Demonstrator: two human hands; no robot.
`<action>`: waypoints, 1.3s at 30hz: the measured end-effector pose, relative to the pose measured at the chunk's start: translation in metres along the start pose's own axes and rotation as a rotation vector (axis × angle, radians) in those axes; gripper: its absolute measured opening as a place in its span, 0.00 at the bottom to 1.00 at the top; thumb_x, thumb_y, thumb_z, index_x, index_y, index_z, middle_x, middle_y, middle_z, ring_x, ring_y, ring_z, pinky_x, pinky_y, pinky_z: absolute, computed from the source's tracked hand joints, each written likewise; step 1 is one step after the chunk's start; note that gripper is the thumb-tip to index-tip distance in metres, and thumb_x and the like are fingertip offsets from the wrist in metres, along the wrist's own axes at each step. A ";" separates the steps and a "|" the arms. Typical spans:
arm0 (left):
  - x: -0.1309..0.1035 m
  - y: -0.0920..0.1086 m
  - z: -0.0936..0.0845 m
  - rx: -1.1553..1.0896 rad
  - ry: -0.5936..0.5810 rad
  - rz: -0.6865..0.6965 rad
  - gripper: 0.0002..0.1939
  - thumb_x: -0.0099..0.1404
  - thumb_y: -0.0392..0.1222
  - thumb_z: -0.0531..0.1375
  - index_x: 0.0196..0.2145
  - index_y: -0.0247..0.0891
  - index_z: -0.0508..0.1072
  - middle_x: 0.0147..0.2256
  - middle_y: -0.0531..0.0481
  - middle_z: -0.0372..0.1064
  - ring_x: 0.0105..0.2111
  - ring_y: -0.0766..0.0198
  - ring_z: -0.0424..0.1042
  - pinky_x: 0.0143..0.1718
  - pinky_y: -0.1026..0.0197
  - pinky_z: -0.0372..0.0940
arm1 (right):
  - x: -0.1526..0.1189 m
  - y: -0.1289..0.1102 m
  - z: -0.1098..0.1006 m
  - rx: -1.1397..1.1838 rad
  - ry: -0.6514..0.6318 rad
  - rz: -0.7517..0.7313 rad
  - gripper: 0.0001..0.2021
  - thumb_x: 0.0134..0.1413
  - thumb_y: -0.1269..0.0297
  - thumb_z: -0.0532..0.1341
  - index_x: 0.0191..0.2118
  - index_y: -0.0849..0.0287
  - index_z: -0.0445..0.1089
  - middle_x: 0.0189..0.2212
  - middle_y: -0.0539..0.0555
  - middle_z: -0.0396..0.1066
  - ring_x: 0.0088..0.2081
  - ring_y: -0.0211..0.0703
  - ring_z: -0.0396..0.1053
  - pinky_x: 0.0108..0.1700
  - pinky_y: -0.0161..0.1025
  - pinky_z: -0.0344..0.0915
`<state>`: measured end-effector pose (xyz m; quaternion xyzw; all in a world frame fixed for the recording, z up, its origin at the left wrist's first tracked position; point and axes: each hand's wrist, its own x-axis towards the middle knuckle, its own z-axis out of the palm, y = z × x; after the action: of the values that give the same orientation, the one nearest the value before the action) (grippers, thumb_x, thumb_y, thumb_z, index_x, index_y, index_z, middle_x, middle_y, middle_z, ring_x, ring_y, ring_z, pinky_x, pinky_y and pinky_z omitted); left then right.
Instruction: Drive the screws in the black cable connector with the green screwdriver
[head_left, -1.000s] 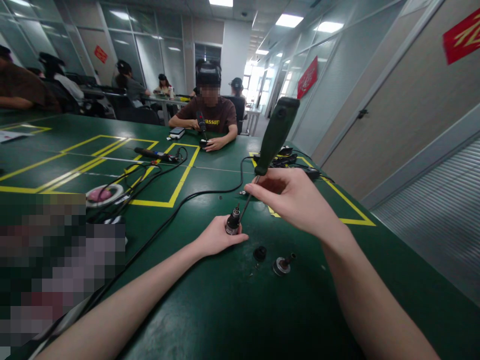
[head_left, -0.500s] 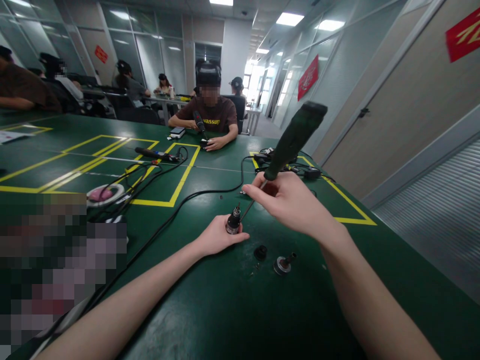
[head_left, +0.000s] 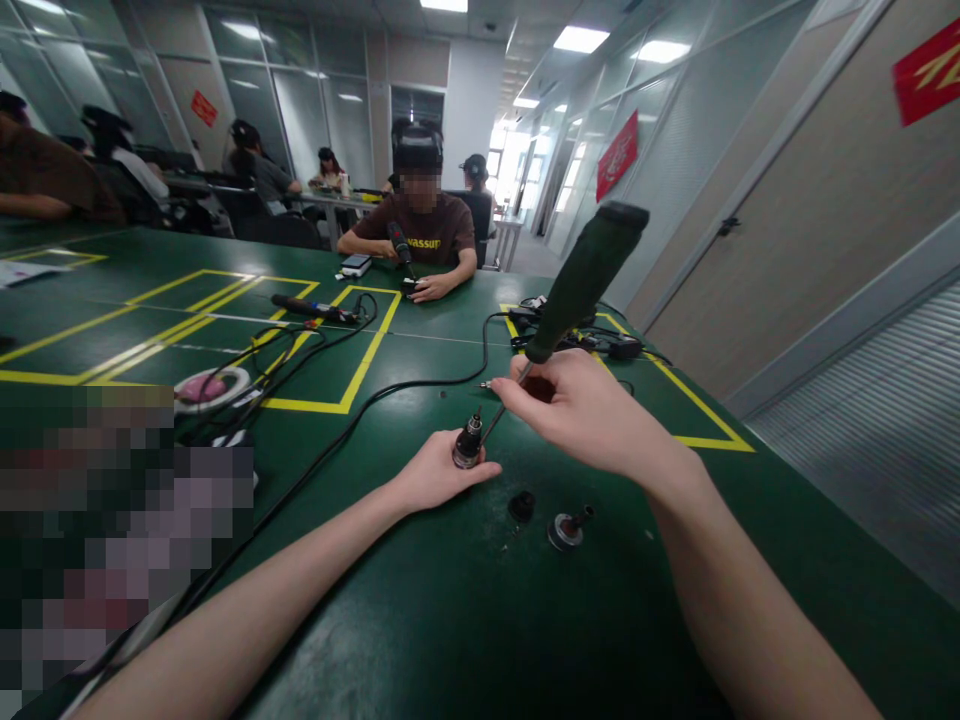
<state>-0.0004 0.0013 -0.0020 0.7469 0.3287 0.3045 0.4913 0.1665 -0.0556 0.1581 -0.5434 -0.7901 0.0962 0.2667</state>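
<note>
My left hand (head_left: 435,468) is closed round a small black and silver cylindrical part (head_left: 468,442), which stands with its thin tip pointing up. Above and to the right, my right hand (head_left: 574,405) pinches the shaft of a screwdriver (head_left: 589,280) with a thick dark green handle. The tool slants down to the left, and its tip reaches the right side of the cylindrical part; the exact contact is too small to tell. On the table nearer to me lie a black ring-like piece (head_left: 522,506) and a round metal part with a short stem (head_left: 566,530).
Across the green table (head_left: 420,620) a person (head_left: 424,230) holds a power drill (head_left: 400,243). A black cable (head_left: 420,384) crosses the table. Coiled leads and a black adapter (head_left: 625,347) lie at the right, a roll of tape (head_left: 212,388) at the left.
The screwdriver's handle has tipped very slightly to the left, and my right hand has shifted a little. My left hand keeps its hold on the cylindrical part.
</note>
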 end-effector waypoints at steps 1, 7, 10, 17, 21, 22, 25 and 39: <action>0.000 0.000 0.000 0.004 0.003 0.007 0.19 0.61 0.56 0.67 0.28 0.38 0.70 0.26 0.56 0.66 0.28 0.66 0.63 0.33 0.61 0.60 | 0.000 -0.001 0.000 -0.010 -0.002 0.006 0.23 0.67 0.63 0.60 0.20 0.56 0.55 0.16 0.44 0.53 0.22 0.33 0.52 0.32 0.40 0.48; -0.001 0.005 -0.001 0.039 0.011 0.018 0.18 0.62 0.54 0.67 0.28 0.38 0.69 0.26 0.56 0.65 0.27 0.66 0.62 0.33 0.61 0.60 | 0.003 -0.003 0.000 -0.086 -0.026 0.069 0.27 0.69 0.57 0.59 0.18 0.56 0.53 0.16 0.46 0.54 0.23 0.34 0.51 0.32 0.41 0.47; -0.002 0.005 0.000 0.054 0.023 0.026 0.18 0.62 0.54 0.67 0.28 0.38 0.69 0.26 0.56 0.64 0.27 0.66 0.62 0.33 0.61 0.60 | 0.003 0.001 0.001 -0.066 -0.048 0.072 0.25 0.68 0.61 0.58 0.19 0.56 0.53 0.16 0.46 0.54 0.22 0.33 0.51 0.31 0.41 0.47; -0.001 -0.001 0.001 0.065 0.041 0.057 0.18 0.64 0.53 0.67 0.27 0.37 0.69 0.25 0.56 0.65 0.27 0.67 0.62 0.33 0.62 0.60 | 0.000 0.002 0.003 -0.075 -0.044 0.047 0.21 0.68 0.59 0.57 0.22 0.57 0.56 0.20 0.47 0.59 0.24 0.34 0.52 0.32 0.40 0.47; -0.001 -0.001 0.001 0.094 0.057 0.055 0.18 0.64 0.53 0.67 0.28 0.37 0.70 0.26 0.56 0.66 0.27 0.66 0.64 0.33 0.62 0.61 | 0.001 0.001 0.002 -0.125 -0.038 0.065 0.25 0.71 0.53 0.56 0.21 0.57 0.56 0.20 0.48 0.59 0.25 0.36 0.54 0.33 0.40 0.47; -0.001 -0.001 0.001 0.099 0.060 0.053 0.17 0.64 0.52 0.67 0.28 0.37 0.70 0.26 0.56 0.66 0.27 0.66 0.64 0.33 0.62 0.61 | 0.001 0.001 0.002 -0.129 -0.040 0.075 0.26 0.71 0.54 0.56 0.20 0.57 0.55 0.19 0.48 0.57 0.24 0.35 0.53 0.33 0.41 0.47; -0.001 -0.001 0.000 0.105 0.056 0.055 0.18 0.64 0.52 0.67 0.27 0.37 0.70 0.25 0.56 0.65 0.27 0.66 0.63 0.32 0.62 0.60 | 0.002 0.001 0.002 -0.110 -0.067 0.080 0.24 0.70 0.60 0.56 0.20 0.57 0.54 0.18 0.47 0.56 0.23 0.34 0.51 0.32 0.41 0.46; -0.002 0.003 0.000 0.111 0.057 0.067 0.18 0.64 0.53 0.66 0.26 0.38 0.69 0.24 0.56 0.64 0.27 0.66 0.62 0.32 0.62 0.60 | -0.002 0.002 0.000 -0.061 -0.030 0.026 0.23 0.70 0.56 0.58 0.22 0.57 0.58 0.20 0.47 0.57 0.26 0.36 0.56 0.35 0.40 0.49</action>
<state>-0.0010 -0.0006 0.0005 0.7746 0.3336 0.3231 0.4293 0.1683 -0.0565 0.1563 -0.5601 -0.7894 0.0835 0.2369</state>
